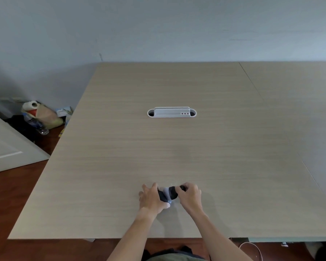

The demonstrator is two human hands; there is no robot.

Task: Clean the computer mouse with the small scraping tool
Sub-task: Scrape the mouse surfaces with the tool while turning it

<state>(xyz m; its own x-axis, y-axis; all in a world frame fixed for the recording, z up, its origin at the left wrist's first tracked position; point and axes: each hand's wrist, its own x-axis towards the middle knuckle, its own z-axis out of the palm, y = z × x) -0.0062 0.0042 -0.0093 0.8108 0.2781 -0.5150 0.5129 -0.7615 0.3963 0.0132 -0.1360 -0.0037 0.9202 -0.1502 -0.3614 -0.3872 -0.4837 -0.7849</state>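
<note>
Fingers (149,187) of the left hand (151,199) curl around the left side of a dark grey computer mouse with a pale, light-coloured band across its body (167,194), the thumb tucked low against its near end, so this hand is wrapped on the mouse. On the other side, the right hand (190,197) has its fingers bunched tightly together at the mouse's right end, pinched on something small and dark (183,188); blur makes it impossible to tell whether that is the small scraping tool or part of the mouse. The mouse sits between both hands, close to the near edge of the pale wood-grain counter (177,147), about midway along that edge; whether it is lifted or touching the surface cannot be told. Farther back, at the middle of the counter, a white oval cable grommet with a raised slotted insert (171,112) is set into the top. Both forearms reach in over the near edge.
</note>
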